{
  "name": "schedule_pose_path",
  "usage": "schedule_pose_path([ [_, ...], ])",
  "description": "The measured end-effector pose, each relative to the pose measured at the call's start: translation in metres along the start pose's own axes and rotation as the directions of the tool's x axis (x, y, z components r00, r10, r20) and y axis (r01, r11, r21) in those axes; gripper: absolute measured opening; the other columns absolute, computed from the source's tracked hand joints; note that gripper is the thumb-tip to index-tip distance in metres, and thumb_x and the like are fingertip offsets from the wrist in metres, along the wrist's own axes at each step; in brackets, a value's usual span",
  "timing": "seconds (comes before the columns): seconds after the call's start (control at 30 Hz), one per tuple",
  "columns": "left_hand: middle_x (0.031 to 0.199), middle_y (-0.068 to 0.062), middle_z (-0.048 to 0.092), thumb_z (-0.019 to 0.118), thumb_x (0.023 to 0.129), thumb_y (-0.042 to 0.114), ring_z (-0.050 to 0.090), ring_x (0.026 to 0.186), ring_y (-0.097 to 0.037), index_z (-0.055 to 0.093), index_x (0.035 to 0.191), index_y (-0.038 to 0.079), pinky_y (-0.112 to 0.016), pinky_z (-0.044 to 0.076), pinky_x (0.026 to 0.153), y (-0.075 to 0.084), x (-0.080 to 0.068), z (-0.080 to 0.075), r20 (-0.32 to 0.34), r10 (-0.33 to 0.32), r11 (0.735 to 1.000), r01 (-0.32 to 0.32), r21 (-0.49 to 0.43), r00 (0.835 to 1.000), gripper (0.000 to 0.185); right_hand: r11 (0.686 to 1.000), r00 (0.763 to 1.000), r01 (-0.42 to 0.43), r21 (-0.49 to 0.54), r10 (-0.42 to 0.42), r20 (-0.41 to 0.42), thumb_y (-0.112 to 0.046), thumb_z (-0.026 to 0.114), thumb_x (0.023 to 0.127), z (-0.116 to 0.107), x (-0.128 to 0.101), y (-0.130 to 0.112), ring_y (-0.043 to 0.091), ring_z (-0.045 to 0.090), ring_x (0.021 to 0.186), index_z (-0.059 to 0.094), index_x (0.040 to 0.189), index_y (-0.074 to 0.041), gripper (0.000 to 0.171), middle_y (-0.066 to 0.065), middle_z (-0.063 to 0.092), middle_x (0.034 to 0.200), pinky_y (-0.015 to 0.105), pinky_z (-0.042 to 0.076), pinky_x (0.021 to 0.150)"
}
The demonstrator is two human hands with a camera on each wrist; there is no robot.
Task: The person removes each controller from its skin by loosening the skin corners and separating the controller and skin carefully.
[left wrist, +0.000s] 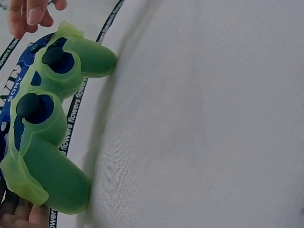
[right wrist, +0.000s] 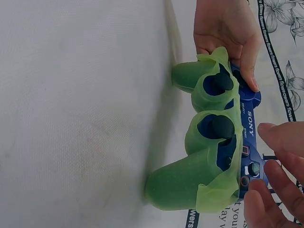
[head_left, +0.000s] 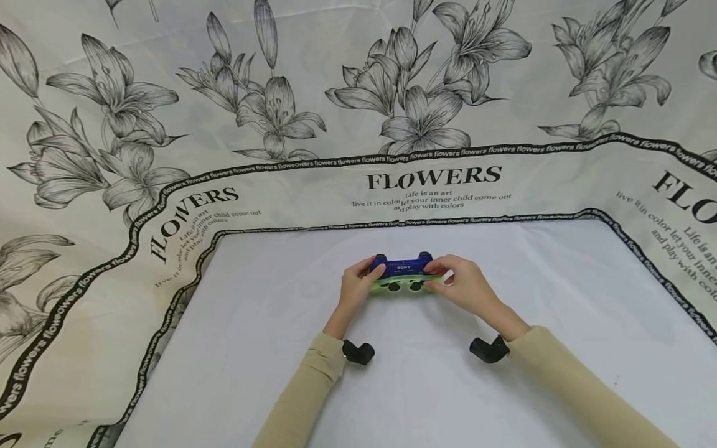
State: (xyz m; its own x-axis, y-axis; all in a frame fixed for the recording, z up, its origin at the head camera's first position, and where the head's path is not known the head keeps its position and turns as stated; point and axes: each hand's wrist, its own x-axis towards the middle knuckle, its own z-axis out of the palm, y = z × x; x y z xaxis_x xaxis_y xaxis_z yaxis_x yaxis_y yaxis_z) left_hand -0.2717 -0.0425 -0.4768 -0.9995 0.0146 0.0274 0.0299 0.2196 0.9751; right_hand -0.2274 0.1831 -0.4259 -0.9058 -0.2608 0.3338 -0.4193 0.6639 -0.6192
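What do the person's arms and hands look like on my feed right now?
Both hands are bare, left hand and right hand. Each arm wears a long beige sleeve ending at the wrist. A small black wrist-mounted camera sits under each wrist, the right one alike. No rings or markings visible.

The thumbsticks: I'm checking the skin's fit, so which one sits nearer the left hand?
The upper thumbstick in the right wrist view, beside the left hand; the other sits lower.
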Motion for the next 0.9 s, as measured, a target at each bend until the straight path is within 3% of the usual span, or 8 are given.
schedule_pose_path([
  [0.3,0.128,-0.015,0.063,0.069,0.089,0.03,0.062,0.114,-0.025,0.06,0.128,0.004,-0.036,0.051,0.097,-0.0006,0.0011,-0.0018,0.005,0.0,1.0,0.0,-0.007,1.0,0.048,0.995,1.0,0.027,-0.098,-0.027,0.007,-0.013,0.081,0.076,0.0063,0.0052,-0.0061,0.022,0.067,0.083,0.071,0.099,-0.006,0.026,0.008,0.073,0.092,0.022,0.05,0.06],
  [0.6,0.124,-0.016,0.065,0.069,0.089,0.029,0.064,0.107,-0.025,0.06,0.128,0.003,-0.036,0.053,0.092,0.0009,-0.0012,-0.0005,0.008,-0.006,1.0,0.006,0.011,1.0,0.047,0.987,1.0,-0.021,-0.159,0.023,0.011,-0.014,0.08,0.076,0.0084,0.0021,-0.0059,0.021,0.068,0.07,0.07,0.094,-0.007,0.022,0.01,0.074,0.089,0.029,0.053,0.06],
  [0.9,0.125,-0.016,0.064,0.068,0.09,0.03,0.064,0.109,-0.026,0.061,0.127,0.003,-0.037,0.052,0.094,0.0018,-0.0003,-0.0009,-0.006,0.008,1.0,-0.008,0.012,1.0,0.047,0.979,0.999,-0.011,-0.203,0.019,0.036,-0.013,0.08,0.076,0.0088,0.0061,-0.0093,0.025,0.07,0.079,0.07,0.093,-0.005,0.02,0.008,0.074,0.088,0.038,0.055,0.07],
])
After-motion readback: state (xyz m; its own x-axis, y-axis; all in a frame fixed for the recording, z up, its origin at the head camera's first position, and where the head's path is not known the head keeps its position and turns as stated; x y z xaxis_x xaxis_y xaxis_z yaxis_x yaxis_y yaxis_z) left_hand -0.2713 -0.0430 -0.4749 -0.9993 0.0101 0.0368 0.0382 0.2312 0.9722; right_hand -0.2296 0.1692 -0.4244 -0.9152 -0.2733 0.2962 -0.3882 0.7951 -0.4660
